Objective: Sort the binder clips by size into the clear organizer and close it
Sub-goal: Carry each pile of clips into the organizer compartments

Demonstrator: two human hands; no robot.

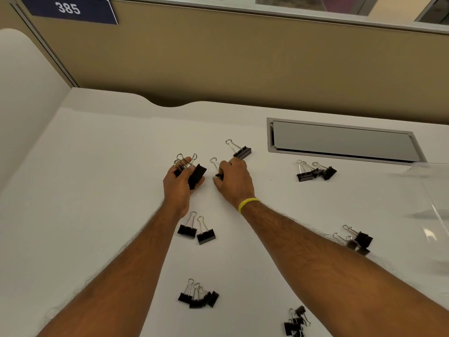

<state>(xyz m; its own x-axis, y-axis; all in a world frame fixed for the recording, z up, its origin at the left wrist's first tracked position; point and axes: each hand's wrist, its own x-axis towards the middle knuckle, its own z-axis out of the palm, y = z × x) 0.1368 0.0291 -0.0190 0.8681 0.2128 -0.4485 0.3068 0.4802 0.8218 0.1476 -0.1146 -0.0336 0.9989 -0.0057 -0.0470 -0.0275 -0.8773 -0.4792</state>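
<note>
My left hand (179, 183) grips a bunch of large black binder clips (197, 175), their wire handles sticking up past the fingers. My right hand (232, 181) pinches one black binder clip (217, 172) on the white desk, its wire loop showing above the fingers. Another large clip (240, 150) lies just beyond my right hand. Loose clips lie in groups: a pair (196, 231) below my left wrist, a cluster (199, 296) near the front, a group (315, 171) at the right. The clear organizer (435, 190) shows partly at the right edge.
More clips lie at the right (357, 239) behind my right forearm and at the bottom edge (295, 323). A grey cable hatch (340, 142) is set into the white desk (97, 178). A tan partition wall stands behind the desk.
</note>
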